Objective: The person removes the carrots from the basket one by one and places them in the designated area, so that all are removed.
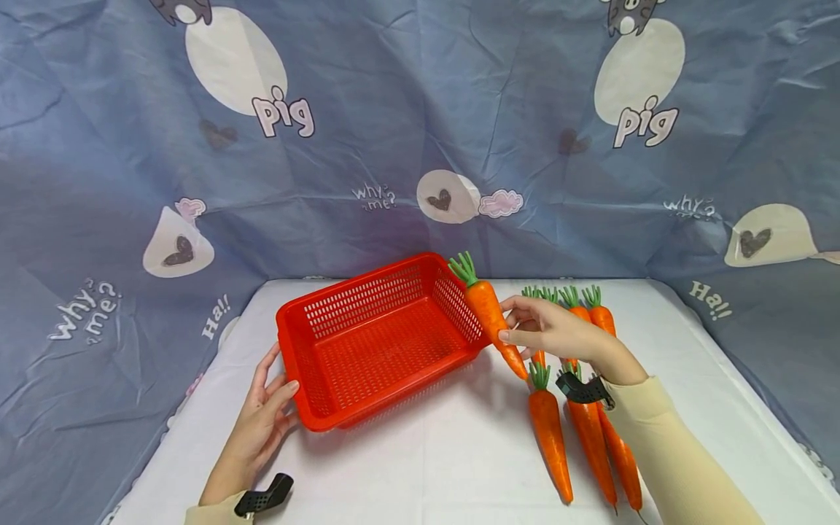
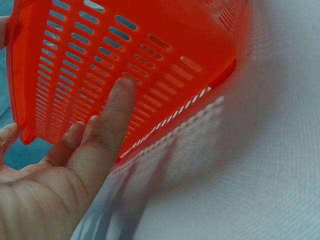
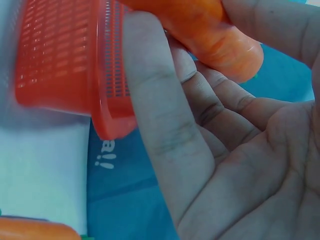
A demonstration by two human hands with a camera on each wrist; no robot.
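Observation:
A red plastic basket [image 1: 394, 339] with slotted walls stands on the white table, nothing inside it. My left hand [image 1: 259, 419] holds its left end, thumb over the rim; in the left wrist view the fingers [image 2: 107, 112] lie along the outer wall [image 2: 95, 65]. Between thumb and fingers my right hand [image 1: 558, 332] pinches an orange carrot [image 1: 488, 313] with a short green top. That carrot is beside the basket's right end, top tilted up to the left and tip down to the right. The right wrist view shows the carrot [image 3: 200, 30] only in part.
To the right, several more carrots [image 1: 550, 430] lie on the white cloth [image 1: 453, 452] in two rough rows, partly covered by my right hand and forearm. A blue patterned curtain [image 1: 420, 146] hangs behind and along both sides of the table.

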